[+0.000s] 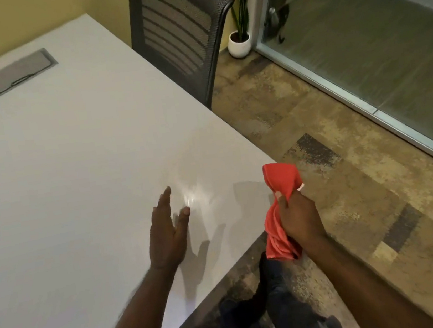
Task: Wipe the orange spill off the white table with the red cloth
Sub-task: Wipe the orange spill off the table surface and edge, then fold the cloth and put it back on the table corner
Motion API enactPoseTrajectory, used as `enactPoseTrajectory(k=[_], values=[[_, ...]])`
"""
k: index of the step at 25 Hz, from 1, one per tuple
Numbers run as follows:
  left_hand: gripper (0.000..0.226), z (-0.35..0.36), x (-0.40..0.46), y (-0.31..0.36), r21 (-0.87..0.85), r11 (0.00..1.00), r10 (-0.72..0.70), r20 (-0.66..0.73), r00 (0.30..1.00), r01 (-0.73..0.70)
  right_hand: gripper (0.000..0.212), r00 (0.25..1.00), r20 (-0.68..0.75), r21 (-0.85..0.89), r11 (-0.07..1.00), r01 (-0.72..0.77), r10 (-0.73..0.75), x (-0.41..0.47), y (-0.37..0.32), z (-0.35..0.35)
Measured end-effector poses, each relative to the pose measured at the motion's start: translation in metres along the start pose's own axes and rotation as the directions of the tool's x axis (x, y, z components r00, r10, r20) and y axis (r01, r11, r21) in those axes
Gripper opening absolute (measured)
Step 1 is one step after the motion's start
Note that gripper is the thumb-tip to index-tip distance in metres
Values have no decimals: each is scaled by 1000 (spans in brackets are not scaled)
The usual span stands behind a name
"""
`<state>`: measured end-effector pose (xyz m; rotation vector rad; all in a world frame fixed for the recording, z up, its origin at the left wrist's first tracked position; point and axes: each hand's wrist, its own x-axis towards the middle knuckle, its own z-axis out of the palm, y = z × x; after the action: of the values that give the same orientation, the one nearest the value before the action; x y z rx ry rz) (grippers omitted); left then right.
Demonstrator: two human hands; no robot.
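The white table [77,160] fills the left of the view, its corner near me. No orange spill shows on it; a wet, shiny patch [194,194] glints near the corner. My left hand [168,233] hovers flat over the table beside that patch, fingers spread, holding nothing. My right hand [298,219] is held above the table's corner edge, closed on the bunched red cloth [282,210], which sticks out above and hangs below my fist, off the surface.
A dark mesh office chair [179,36] stands at the table's far right edge. A grey cable hatch [1,82] is set in the tabletop at far left. A potted plant [240,37] and a glass wall [359,43] lie beyond patterned carpet.
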<state>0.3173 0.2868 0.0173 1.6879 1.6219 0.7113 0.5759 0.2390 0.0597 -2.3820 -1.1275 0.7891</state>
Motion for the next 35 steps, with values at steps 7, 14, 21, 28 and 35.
enactPoseTrajectory(k=[7,14,21,28,35], values=[[58,-61,-14,71,-373,903,-173,139,975,213,27,724,256,-127,720,682,-640,-30,-65,-30],[55,-103,-15,117,-291,889,-345,78,935,353,38,244,358,-332,121,935,-901,-23,-105,-28],[84,-118,-21,150,-406,845,-377,6,926,347,48,60,270,-329,-33,944,-961,-10,-132,-33],[70,-131,-12,191,-226,974,-88,-251,964,30,87,295,212,229,341,912,-932,-2,-131,-51],[65,-152,-21,208,-346,937,-116,-407,906,-36,103,573,727,526,844,-109,-379,37,-153,-32]])
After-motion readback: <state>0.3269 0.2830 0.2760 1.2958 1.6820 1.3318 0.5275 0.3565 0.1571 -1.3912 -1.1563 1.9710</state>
